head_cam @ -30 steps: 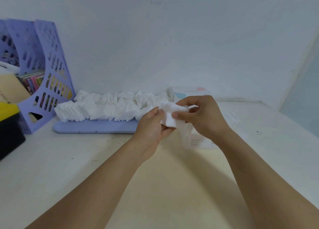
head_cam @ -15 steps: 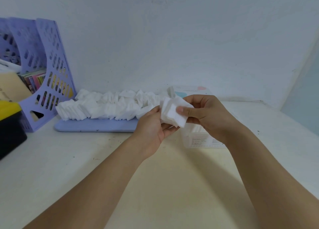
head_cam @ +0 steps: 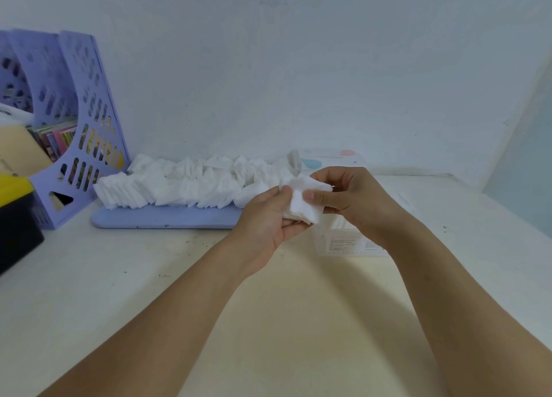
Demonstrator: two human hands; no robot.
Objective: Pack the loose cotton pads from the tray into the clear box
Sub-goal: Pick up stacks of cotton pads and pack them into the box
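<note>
Both hands pinch a small stack of cotton pads (head_cam: pixel 303 205) just above and in front of the clear box (head_cam: pixel 352 241), the left hand (head_cam: pixel 265 220) cupping it from below-left, the right hand (head_cam: pixel 346 196) thumb-clamped and nearer the box.

- A lilac perforated magazine file (head_cam: pixel 80 133) stands at the left of the pale desk (head_cam: pixel 149 277), colourful booklets (head_cam: pixel 58 138) inside.
- A black box with a yellow lid (head_cam: pixel 13 217) sits just in front.
- A white wall (head_cam: pixel 298 67) rises behind.
</note>
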